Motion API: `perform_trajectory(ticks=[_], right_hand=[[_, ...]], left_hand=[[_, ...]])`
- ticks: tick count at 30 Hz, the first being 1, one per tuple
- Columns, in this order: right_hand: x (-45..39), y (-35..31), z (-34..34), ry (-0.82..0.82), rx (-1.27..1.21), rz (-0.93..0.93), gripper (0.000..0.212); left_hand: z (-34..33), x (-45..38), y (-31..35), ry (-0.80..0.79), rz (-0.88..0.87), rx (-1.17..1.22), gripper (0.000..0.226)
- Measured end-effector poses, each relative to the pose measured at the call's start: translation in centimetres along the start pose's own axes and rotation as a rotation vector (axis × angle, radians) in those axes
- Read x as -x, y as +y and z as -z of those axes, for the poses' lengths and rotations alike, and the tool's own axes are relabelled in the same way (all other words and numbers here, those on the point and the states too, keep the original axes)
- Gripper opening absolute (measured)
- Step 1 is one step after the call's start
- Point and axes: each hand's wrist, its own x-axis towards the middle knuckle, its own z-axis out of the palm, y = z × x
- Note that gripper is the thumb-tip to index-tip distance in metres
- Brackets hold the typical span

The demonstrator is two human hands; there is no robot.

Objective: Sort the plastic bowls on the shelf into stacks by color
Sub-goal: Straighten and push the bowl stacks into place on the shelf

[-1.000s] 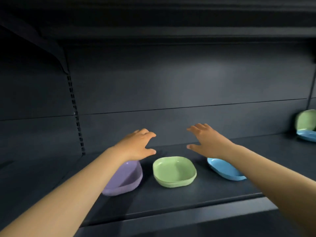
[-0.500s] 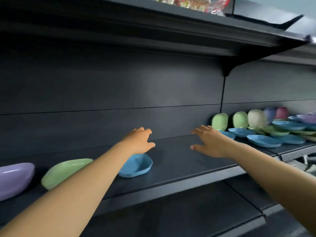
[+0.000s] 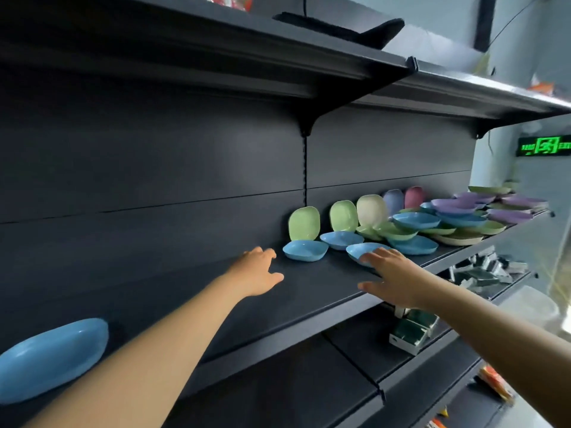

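Left hand [image 3: 258, 271] spread above the shelf [image 3: 309, 291], right hand [image 3: 391, 281] flat, fingers hiding part of a blue bowl [image 3: 360, 251], another blue bowl [image 3: 46, 359] cut off far left.

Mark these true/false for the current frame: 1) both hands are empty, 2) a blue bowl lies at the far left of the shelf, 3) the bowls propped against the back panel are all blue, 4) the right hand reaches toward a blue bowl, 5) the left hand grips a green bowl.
1) Left hand and right hand are empty: true, fingers spread, holding nothing.
2) A blue bowl at far left lies on the shelf: true.
3) Propped bowls are all blue: false. They are green, cream, purple and pink.
4) Right hand reaches toward a blue bowl: true, its fingers overlap the rim in view.
5) Left hand grips a green bowl: false. It hovers over bare shelf.
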Motion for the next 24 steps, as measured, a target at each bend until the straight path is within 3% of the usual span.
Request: perform_trajectory(ticks=[8, 18, 21, 24], right_hand=[[-7.1, 9.9, -1.7, 0.003, -0.097, -0.082, 0.057], [-18.1, 17.3, -4.1, -0.117, -0.209, 0.013, 0.066], [-21.2, 18.5, -5.4, -0.172, -0.217, 0.022, 0.075], [-24.3, 19.3, -6.3, -0.262, -0.183, 0.034, 0.079]], left_hand=[[-3.8, -12.5, 3.0, -0.007, 0.053, 0.117, 0.051], [-7.5, -23.3, 2.6, -0.038, 0.229, 0.284, 0.053], [-9.0, -25.0, 2.1, -0.057, 0.313, 0.299, 0.062], [-10.3, -26.4, 1.6, -0.033, 0.462, 0.47, 0.078]])
